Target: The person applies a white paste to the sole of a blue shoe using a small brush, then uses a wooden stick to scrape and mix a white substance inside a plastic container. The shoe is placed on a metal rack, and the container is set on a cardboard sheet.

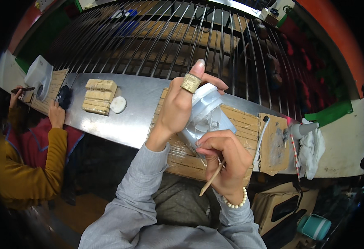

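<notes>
Left hand [177, 106] was raised with its taped index finger pointed up, fingers curled; right hand [227, 159] was closed in a pinch below it, both forearms angled inward.

white plastic part [207, 112] | tan wooden stick [212, 179] | grey sleeves [138, 182] | white bead bracelet [236, 203] | silver bench [128, 120] | teal cup [317, 226] | mustard sleeve [45, 166]

Steel bench [136, 120], barred metal rack [169, 37] behind.
</notes>
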Motion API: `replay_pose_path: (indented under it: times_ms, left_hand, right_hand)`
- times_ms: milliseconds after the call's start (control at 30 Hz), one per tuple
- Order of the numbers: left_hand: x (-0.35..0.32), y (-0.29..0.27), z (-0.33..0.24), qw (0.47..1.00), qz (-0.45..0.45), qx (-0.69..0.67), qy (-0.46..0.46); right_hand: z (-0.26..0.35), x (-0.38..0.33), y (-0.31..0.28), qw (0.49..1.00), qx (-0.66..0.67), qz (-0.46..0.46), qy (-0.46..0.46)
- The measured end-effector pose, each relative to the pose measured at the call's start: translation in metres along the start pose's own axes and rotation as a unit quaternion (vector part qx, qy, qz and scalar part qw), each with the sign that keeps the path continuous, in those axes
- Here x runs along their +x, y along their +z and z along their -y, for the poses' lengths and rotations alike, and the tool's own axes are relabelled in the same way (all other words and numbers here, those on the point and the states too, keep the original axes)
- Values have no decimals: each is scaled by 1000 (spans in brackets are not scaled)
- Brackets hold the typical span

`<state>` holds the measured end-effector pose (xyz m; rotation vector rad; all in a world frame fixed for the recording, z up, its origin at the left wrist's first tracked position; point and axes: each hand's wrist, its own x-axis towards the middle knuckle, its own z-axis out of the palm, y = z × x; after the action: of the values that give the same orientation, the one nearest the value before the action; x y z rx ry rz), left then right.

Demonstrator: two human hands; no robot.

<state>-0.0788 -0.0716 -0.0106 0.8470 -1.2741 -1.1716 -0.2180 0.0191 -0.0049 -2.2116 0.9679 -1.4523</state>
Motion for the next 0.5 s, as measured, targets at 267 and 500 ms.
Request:
replay_pose_path:
  times_ms: [267, 500]
  left_hand:
    - [-4, -4, -3, 998, 42, -37, -23]
    - [-4, -2, -9, 998, 48, -33, -34]
  right_hand:
    - [-1, -20, -24, 964, 79, -133, 218]
    - [-8, 6, -4, 968, -27, -176, 176]
